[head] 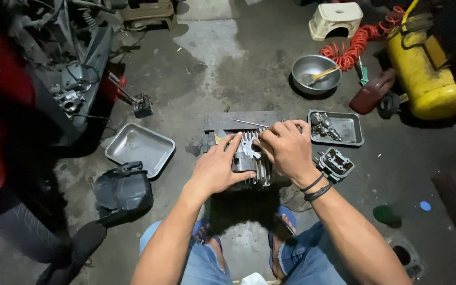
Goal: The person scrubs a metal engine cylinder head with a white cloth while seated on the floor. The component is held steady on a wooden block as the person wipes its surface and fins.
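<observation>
A grey finned metal engine cylinder (249, 158) stands on the concrete floor in front of my feet. My left hand (218, 166) lies flat against its left side and top, steadying it. My right hand (286, 148) is closed around a thin metal tool (249, 124) whose shaft sticks out to the left over the cylinder's top. A dark flat block (238, 119) lies just behind the cylinder. A cylinder head part (335, 163) rests on the floor beside my right wrist.
An empty metal tray (139, 148) lies at left, a tray with small parts (339, 127) at right. A steel bowl (316, 74), an orange coiled hose (362, 39) and a yellow compressor tank (423, 68) stand behind. A stripped motorcycle (54, 79) fills the left side.
</observation>
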